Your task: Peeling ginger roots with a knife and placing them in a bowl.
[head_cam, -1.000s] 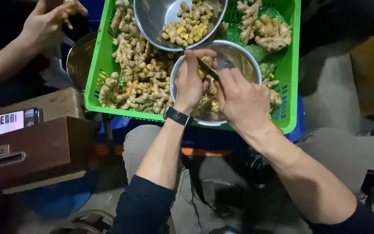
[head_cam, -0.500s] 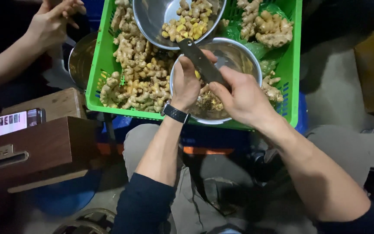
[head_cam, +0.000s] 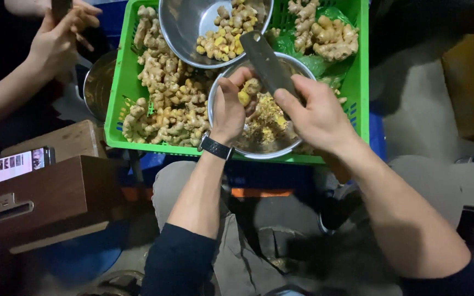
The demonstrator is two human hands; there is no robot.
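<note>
My left hand (head_cam: 229, 107), a black watch (head_cam: 215, 147) on its wrist, pinches a small piece of ginger (head_cam: 246, 93) over a steel bowl (head_cam: 286, 149) of yellow peelings. My right hand (head_cam: 315, 112) grips a knife (head_cam: 266, 62) whose wide grey blade points up and away, just right of the ginger piece. Both hands hover above the near bowl, which sits in a green plastic crate (head_cam: 361, 82). A second steel bowl (head_cam: 185, 27) farther back holds peeled yellow ginger chunks (head_cam: 221, 38).
Unpeeled ginger roots (head_cam: 165, 104) fill the crate's left side, more ginger (head_cam: 327, 33) lies at its back right. Another person's hands (head_cam: 56, 38) work at upper left beside a metal pot (head_cam: 95, 82). A phone (head_cam: 23, 163) rests on wooden boxes (head_cam: 56, 192) at left.
My right hand lifted the knife from low against the ginger to a raised position with the blade pointing away. My left hand stayed over the bowl with the ginger piece.
</note>
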